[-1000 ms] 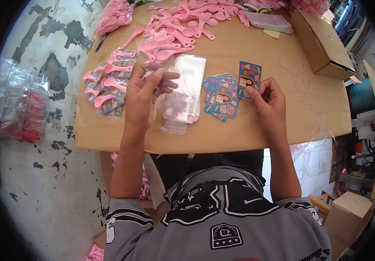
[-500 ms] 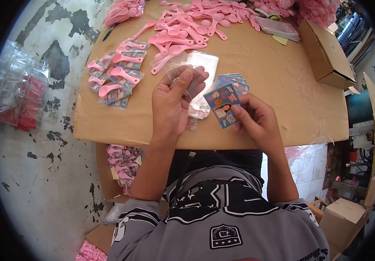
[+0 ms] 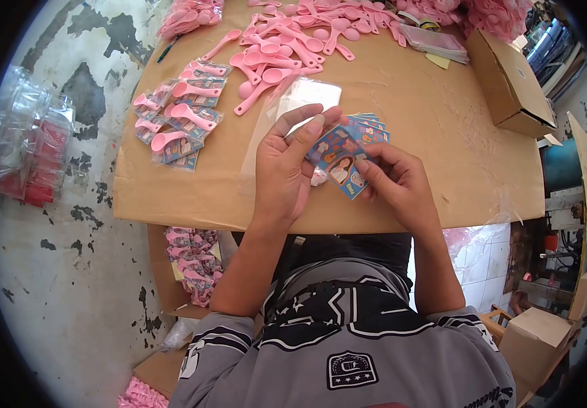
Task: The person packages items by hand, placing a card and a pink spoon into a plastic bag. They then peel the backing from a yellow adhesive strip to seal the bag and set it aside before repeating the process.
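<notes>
My right hand (image 3: 395, 178) pinches a blue printed card (image 3: 340, 163) by its right side, above the front of the table. At the card's upper left, my left hand (image 3: 292, 153) has its thumb and fingers closed on a thin clear plastic bag, which is hard to make out against the card. The card's upper end meets the bag at my left fingertips. Behind my hands lie more blue cards (image 3: 375, 129), fanned out, and a stack of clear bags (image 3: 315, 95). To the left, bagged pink spoons with cards (image 3: 188, 117) lie in an overlapping group.
Loose pink spoons (image 3: 287, 44) are heaped at the back of the brown table (image 3: 470, 177). An open cardboard box (image 3: 508, 85) stands at the right edge, near a plastic case (image 3: 433, 44). Below the left front edge, a box holds packed spoons (image 3: 195, 265).
My left hand has moved right toward the card, and the card has moved slightly up and left. Its upper end now meets the bag.
</notes>
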Available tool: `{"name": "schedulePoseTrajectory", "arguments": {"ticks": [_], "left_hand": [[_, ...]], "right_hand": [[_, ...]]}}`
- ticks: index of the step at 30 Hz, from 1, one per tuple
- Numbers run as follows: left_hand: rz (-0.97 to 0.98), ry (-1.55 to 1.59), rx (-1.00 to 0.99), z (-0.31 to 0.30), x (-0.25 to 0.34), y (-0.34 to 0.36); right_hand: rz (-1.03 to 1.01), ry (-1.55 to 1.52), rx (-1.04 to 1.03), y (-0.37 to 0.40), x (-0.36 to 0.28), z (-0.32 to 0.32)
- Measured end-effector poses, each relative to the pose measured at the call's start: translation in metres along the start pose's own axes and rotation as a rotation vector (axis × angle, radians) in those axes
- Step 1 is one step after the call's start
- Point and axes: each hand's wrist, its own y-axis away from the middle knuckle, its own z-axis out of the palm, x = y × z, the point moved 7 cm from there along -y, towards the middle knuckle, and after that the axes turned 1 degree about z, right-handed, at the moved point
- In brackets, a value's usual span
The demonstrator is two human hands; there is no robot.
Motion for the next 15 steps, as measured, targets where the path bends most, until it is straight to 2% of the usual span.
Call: {"name": "schedulePoseTrajectory", "arguments": {"ticks": [5,11,15], "left_hand": [[0.011,-0.068,-0.03,-0.005,-0.004,-0.003],[-0.054,-0.073,-0.097,0.011,-0.02,0.003],[-0.053,-0.123,-0.095,0.015,-0.025,0.011]], "right_hand": [[-0.06,-0.202,0.138,-0.002,0.004,-0.01],[-0.117,-0.177,0.134,-0.003,-0.004,-0.004],[-0.219,-0.238,0.226,-0.007,-0.009,0.004]]}}
